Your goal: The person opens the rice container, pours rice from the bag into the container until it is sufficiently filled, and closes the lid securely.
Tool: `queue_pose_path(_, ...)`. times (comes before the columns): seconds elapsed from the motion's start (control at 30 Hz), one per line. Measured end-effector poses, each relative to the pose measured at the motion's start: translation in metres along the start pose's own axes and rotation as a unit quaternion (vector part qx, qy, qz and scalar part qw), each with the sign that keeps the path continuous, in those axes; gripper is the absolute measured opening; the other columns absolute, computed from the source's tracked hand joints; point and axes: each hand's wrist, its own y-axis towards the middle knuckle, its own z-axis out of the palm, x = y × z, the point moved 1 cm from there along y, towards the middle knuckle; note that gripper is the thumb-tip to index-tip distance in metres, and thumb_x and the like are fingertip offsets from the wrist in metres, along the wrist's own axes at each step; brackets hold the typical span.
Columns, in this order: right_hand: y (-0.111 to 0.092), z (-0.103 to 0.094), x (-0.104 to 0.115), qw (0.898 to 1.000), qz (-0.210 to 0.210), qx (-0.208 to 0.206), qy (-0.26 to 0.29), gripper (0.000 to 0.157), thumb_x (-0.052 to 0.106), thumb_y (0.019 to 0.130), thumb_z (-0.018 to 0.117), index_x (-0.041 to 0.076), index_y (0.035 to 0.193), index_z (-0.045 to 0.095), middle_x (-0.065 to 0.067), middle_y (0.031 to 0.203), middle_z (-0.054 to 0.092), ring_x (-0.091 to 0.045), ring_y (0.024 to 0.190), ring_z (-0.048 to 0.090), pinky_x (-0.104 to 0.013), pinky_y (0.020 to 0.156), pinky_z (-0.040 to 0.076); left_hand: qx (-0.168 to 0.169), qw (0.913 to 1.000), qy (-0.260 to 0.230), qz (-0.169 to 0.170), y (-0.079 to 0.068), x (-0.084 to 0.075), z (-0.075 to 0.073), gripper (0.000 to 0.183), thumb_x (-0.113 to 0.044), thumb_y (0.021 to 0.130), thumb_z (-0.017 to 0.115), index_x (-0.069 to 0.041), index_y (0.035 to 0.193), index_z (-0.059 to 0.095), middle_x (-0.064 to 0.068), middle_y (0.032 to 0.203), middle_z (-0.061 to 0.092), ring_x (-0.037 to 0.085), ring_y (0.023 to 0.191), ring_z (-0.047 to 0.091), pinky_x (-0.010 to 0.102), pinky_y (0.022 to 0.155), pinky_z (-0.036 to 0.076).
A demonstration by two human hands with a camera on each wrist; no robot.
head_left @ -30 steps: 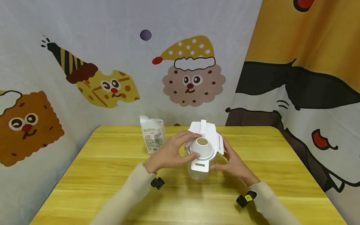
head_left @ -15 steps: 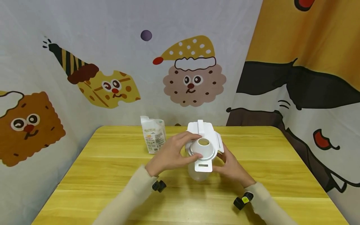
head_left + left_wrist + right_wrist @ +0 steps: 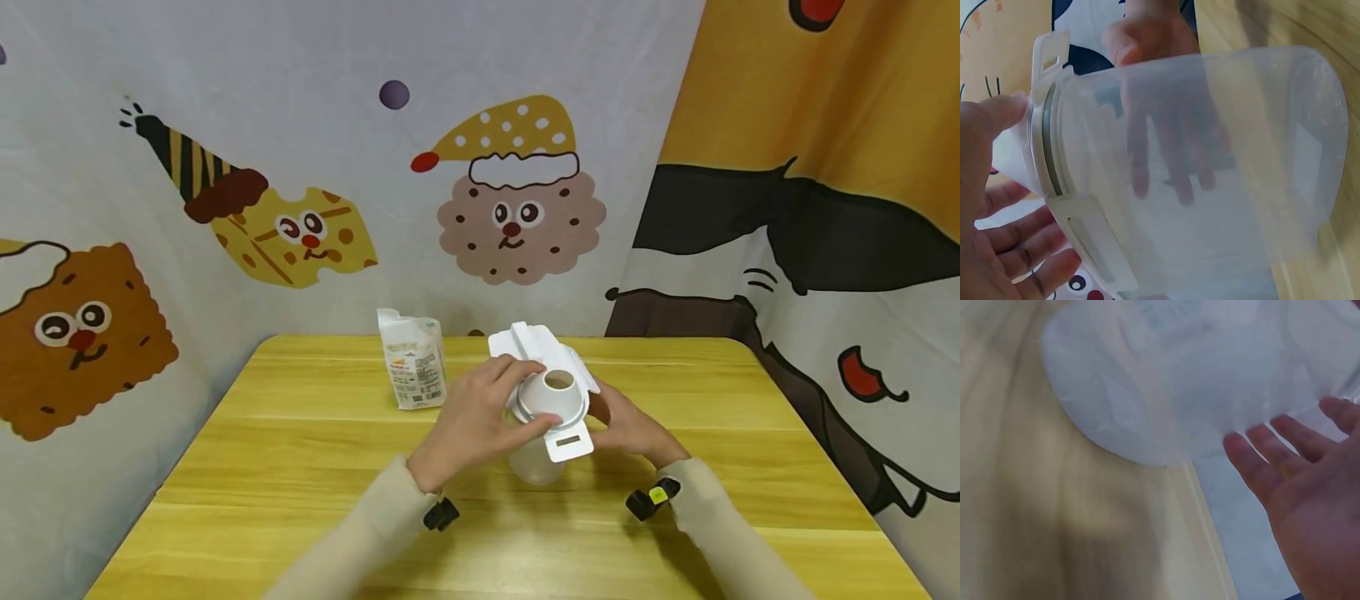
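A clear plastic storage container (image 3: 537,467) with a white lid (image 3: 534,343) is upright at the table's middle; whether its base touches the wood, I cannot tell. Out of the lid rises a round white spout (image 3: 551,400) with a hole in its top. My left hand (image 3: 480,417) grips this spout between thumb and fingers. Along the container's right side, my right hand (image 3: 633,425) holds the wall, its fingers spread over it and partly hidden in the head view. Through the container (image 3: 1254,137) those fingers show in the left wrist view. A slotted latch (image 3: 570,442) sticks out in front.
Behind my left hand stands a white printed bag (image 3: 416,367). The wooden table (image 3: 300,467) ends at a cartoon-patterned cloth (image 3: 315,108) at the back and sides. Black wrist cameras (image 3: 441,514) sit at both cuffs.
The lid and container have turned: the front latch has swung right and the lid's back end left. My left hand has shifted slightly right with the spout; the bag stays put.
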Motion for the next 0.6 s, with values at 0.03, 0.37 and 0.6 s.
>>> queue_pose_path(0.03, 0.001, -0.002, -0.001, 1.000, -0.004, 0.008, 0.010, 0.094, 0.006, 0.079, 0.085, 0.012, 0.158, 0.034, -0.018, 0.154, 0.047, -0.007, 0.137, 0.051, -0.022, 0.113, 0.040, -0.002, 1.0000, 0.003, 0.001, 0.000, 0.000, 0.001, 0.054, -0.053, 0.085, 0.080, -0.015, 0.121, 0.066, -0.004, 0.103, 0.068, 0.008, 0.085, 0.064, 0.014, 0.070, 0.051)
queue_pose_path(0.37, -0.006, 0.002, 0.000, 1.000, -0.020, -0.002, -0.006, 0.104, 0.004, 0.079, 0.084, 0.012, 0.163, 0.023, 0.001, 0.160, 0.040, 0.002, 0.141, 0.043, -0.019, 0.114, 0.038, 0.088, 0.9935, -0.071, -0.012, 0.000, 0.018, -0.008, 0.057, -0.047, 0.089, 0.078, -0.019, 0.136, 0.061, -0.003, 0.132, 0.062, 0.012, 0.124, 0.055, 0.031, 0.106, 0.051)
queue_pose_path(0.6, -0.012, 0.023, 0.007, 0.996, -0.005, -0.075, -0.048, 0.107, 0.003, 0.074, 0.089, 0.006, 0.160, 0.026, -0.023, 0.156, 0.040, 0.006, 0.136, 0.043, -0.019, 0.110, 0.041, 0.094, 0.9927, -0.074, 0.016, -0.001, 0.034, -0.012, 0.048, -0.045, 0.090, 0.078, -0.015, 0.126, 0.069, -0.001, 0.129, 0.064, 0.012, 0.122, 0.059, 0.028, 0.107, 0.051)
